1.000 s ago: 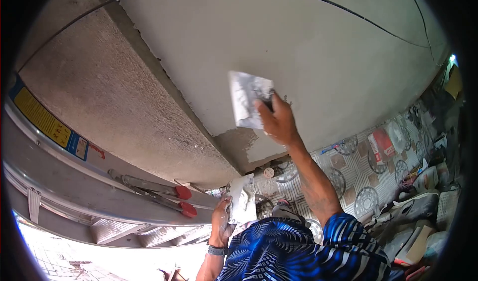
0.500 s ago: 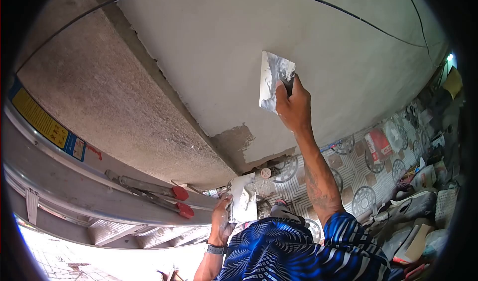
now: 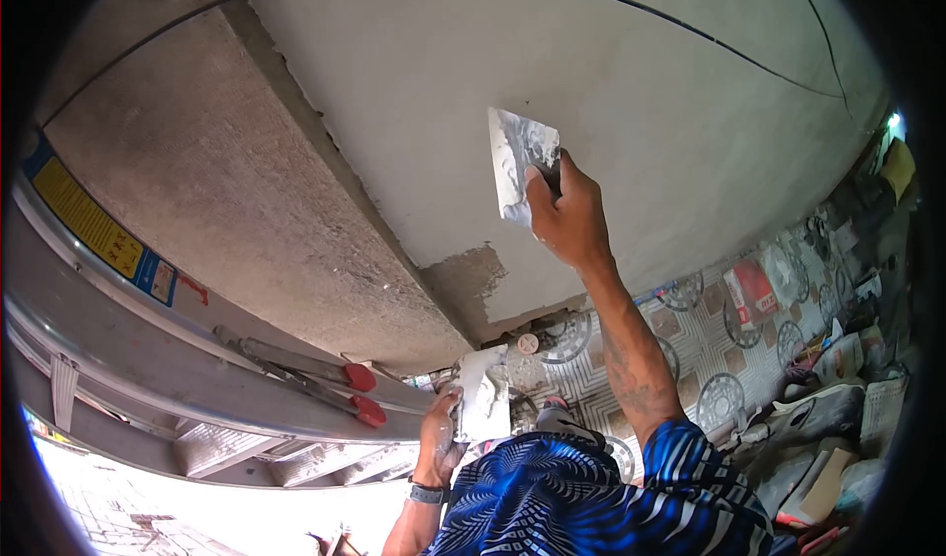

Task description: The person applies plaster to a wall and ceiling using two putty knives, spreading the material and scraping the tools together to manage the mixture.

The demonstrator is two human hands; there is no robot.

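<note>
Putty knife [image 3: 514, 152], clasped at its handle by the right hand [image 3: 572, 211], sits up-right of the bare patch [image 3: 458, 275], blade leftward from the grip; the left hand [image 3: 439, 433] clutches a loaded plate [image 3: 498, 423] below the patch.

The scraper [image 3: 512, 167], toward one o'clock from the view's middle, has a broad, flat blade streaked with white and grey paste and a dark handle on its three o'clock side. Its long free edge runs roughly from twelve to six o'clock. The board [image 3: 481, 426], at six o'clock, is pale and rectangular, gripped along its nine o'clock edge, and bears a thick, uneven lump of white putty [image 3: 486, 389].
</note>
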